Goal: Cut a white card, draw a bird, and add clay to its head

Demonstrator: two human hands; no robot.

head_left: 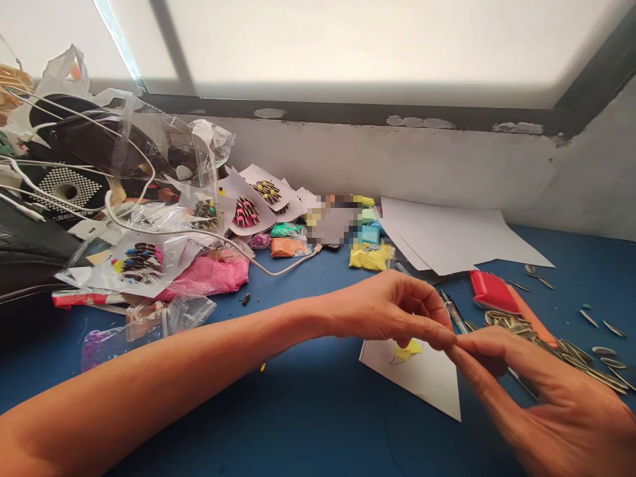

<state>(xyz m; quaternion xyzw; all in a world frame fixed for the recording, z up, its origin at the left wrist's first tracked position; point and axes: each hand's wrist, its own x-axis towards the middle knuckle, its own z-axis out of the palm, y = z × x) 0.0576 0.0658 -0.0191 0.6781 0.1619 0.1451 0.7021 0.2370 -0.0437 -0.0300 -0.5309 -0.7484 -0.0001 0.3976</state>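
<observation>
Just below left grip [395,311], yellow clay [410,350]

Wht. Chinese chars [74,217] on blk pkg [67,173], 1st maybe 九 (rest illegible)

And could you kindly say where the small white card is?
In the head view, the card lies right of centre on the blue table, partly hidden by the left hand.

right of centre: left hand [387,311] hid the white card's [437,391] top and part of its yellow patch [409,351]; anything in the grip was too small to tell | lower right: right hand [566,397] was cut off | centre: grey object [335,226] was blurred to blocks | top: window [372,46] ran out of frame
</observation>
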